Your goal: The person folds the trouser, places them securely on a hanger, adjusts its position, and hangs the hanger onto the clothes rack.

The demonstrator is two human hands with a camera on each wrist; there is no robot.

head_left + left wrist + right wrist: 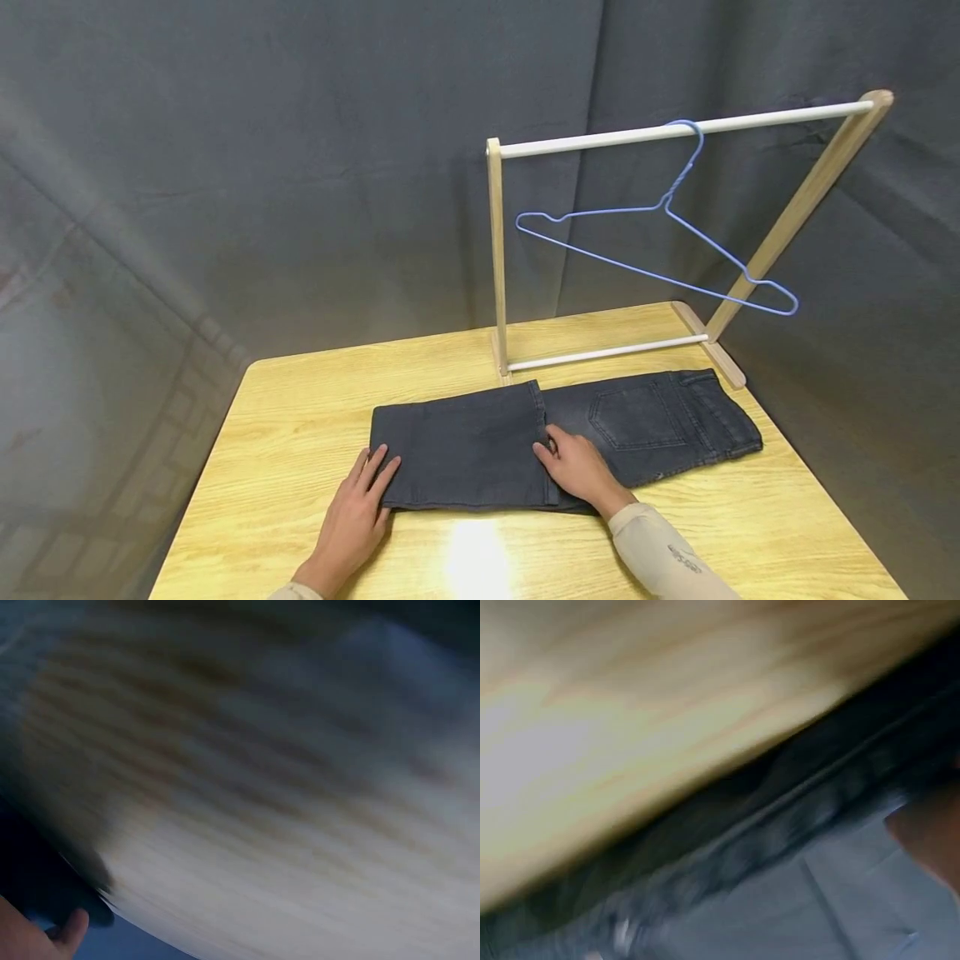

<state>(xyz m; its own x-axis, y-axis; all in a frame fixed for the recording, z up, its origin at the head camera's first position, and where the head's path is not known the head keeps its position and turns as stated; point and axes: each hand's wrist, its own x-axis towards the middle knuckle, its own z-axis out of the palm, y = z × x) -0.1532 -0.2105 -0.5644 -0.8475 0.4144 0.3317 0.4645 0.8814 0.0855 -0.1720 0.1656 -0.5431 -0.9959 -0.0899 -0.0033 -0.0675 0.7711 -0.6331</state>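
A pair of dark jeans (pixel 465 450) lies folded across the wooden table, the legs doubled back toward the waistband at the right. A back pocket shows beside the leg hems. At the left fold, my left hand (pixel 352 517) rests with its fingers spread, fingertips on the cloth. My right hand (pixel 585 471) is at the hem, pinching its edge between thumb and forefinger; its other fingers are hidden under the palm. Both wrist views are blurred. The left one catches part of the left hand (pixel 37 937) at its lower corner, and the right one shows a denim seam.
Behind the jeans stands a wooden rack (pixel 497 267) with white rods. A blue wire hanger (pixel 615 262) hangs from its top rod. The table (pixel 300 400) has its far edge near a grey curtain (pixel 360 167), with more curtain along both sides.
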